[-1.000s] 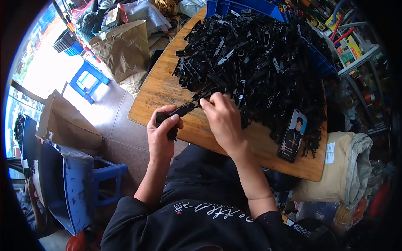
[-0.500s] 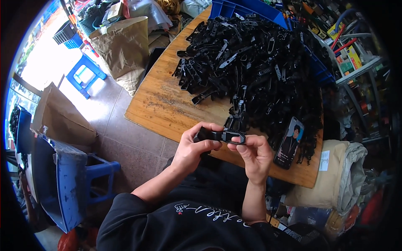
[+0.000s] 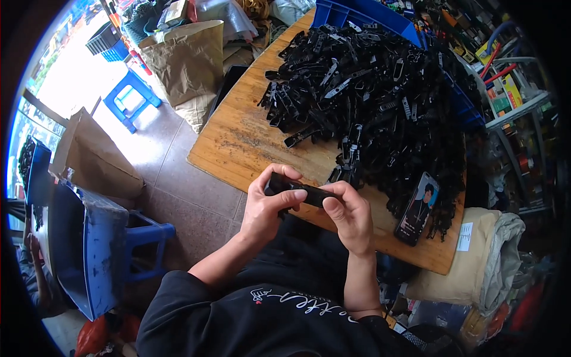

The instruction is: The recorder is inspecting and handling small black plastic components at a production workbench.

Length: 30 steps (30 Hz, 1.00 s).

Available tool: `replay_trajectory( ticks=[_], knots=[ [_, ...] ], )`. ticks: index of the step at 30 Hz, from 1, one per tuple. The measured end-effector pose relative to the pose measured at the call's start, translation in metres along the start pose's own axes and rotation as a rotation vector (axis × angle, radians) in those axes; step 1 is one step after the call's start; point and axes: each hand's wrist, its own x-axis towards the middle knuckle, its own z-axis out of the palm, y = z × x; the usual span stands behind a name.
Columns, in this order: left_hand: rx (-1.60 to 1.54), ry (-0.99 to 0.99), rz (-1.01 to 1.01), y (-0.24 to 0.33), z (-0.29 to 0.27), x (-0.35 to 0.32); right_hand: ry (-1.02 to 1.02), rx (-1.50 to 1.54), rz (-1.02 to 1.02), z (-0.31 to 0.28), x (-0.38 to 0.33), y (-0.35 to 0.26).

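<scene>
Tabletop (image 3: 229,140) of worn, grained wood bears a tangled heap of black parts (image 3: 369,95), narrow, hard-edged, some slotted and glossy. Over the tabletop's near edge, my left hand (image 3: 262,205) pinches one end of a black elongated piece (image 3: 315,196) between thumb and fingers, while my right hand (image 3: 352,220) pinches the other end. I judge that piece light, stiff and rather slick, best gripped along its long sides near the ends; its smooth surface looks like plastic, finer details being hidden by my fingers.
</scene>
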Motion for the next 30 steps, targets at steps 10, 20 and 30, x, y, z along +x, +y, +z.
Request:
replay_trajectory(
  ticks=[10, 20, 30],
  knots=[
    [-0.541, -0.184, 0.113, 0.023, -0.072, 0.028, 0.162, -1.247, -0.568, 0.019, 0.095, 0.009],
    [-0.18, -0.217, 0.108, 0.02, -0.032, 0.018, 0.063, -0.598, -0.248, 0.006, 0.025, -0.021],
    [0.422, -0.645, -0.07, -0.017, 0.035, 0.001, 0.26, -0.282, 0.002, -0.041, -0.073, -0.021]
  ],
)
